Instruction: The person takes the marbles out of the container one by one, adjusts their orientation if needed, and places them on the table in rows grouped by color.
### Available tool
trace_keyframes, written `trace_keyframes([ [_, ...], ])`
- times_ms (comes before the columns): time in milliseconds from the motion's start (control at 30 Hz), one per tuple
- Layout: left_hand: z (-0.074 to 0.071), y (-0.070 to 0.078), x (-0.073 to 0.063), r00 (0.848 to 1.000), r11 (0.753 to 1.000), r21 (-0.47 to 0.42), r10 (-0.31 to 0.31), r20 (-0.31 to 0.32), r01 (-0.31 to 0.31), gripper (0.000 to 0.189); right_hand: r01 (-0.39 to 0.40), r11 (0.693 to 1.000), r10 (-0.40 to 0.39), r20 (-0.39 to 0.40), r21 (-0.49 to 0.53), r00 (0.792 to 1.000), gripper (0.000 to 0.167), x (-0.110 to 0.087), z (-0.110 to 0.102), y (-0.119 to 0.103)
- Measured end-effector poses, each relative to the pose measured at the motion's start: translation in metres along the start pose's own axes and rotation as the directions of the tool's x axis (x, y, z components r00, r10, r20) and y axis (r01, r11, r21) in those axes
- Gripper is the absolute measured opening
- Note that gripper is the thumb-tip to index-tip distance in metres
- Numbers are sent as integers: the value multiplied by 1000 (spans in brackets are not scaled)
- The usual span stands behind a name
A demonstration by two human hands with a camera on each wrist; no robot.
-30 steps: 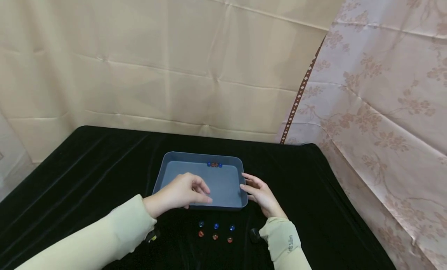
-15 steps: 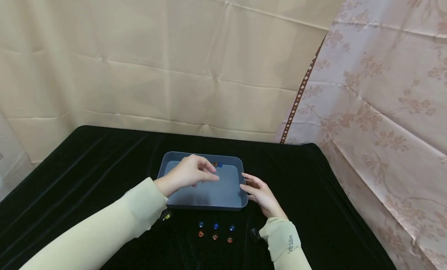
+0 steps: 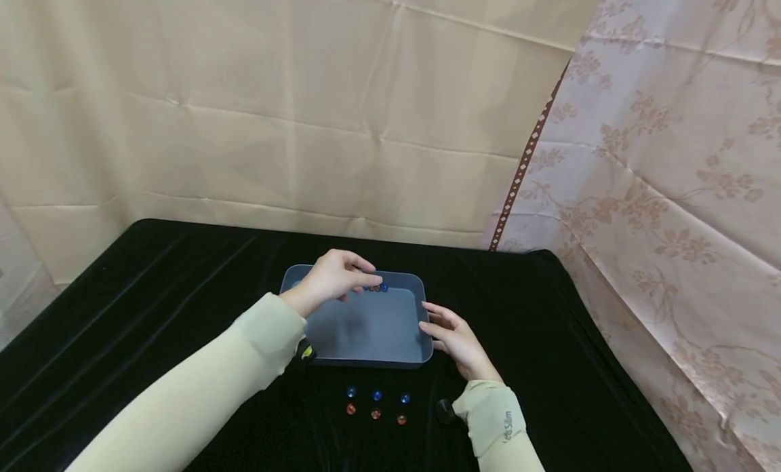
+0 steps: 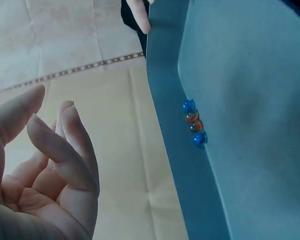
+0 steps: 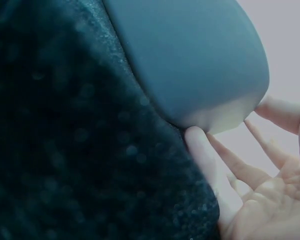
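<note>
Fingers of the left hand point(image 3: 334, 275) loosely parted above a blue-grey rectangular tray point(image 3: 378, 329), right hand point(image 3: 460, 343) touching its side with spread fingers, four glassy blue and orange marbles point(image 4: 193, 118) by its far wall

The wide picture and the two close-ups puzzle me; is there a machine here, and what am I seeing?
No robot here: just a person working bare-handed. The wide picture comes from a camera worn on the head; each close-up from one on a wrist. A grey-blue tray sits on black cloth, with four small glassy balls in a row along its far wall. In front of it lie three blue balls and three orange-red balls. The left hand hovers over the tray's far side and appears to hold nothing; the right hand touches the tray's right side.
</note>
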State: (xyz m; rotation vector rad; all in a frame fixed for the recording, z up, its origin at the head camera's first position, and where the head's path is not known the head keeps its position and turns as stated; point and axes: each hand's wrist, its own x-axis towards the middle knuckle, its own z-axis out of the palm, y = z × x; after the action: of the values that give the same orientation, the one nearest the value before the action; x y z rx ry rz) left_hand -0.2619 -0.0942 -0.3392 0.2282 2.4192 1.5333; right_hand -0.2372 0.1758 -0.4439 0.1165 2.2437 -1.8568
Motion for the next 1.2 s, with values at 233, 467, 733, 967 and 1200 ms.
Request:
trace_keyframes([
  [233,1,-10,16,998,996,-83,-27,-57,22,31,-4,1000,4,2,8,1000,48,0,0,-1],
  [467,7,-28,29,992,989,-139,-63,-110,48,27,7,1000,-7,6,-1,1000,49,0,0,1],
  [733,13,-45,43,985,968,-234,-121,-121,90,30,3,1000,-3,-5,1,1000,46,1,0,0],
  [967,14,-48,51,981,947,-292,-168,-98,133,32,2,1000,-2,-10,2,1000,47,1,1,2],
  [1200,18,-52,59,980,945,-287,-184,-76,155,32,9,1000,-9,-14,2,1000,47,2,0,2],
])
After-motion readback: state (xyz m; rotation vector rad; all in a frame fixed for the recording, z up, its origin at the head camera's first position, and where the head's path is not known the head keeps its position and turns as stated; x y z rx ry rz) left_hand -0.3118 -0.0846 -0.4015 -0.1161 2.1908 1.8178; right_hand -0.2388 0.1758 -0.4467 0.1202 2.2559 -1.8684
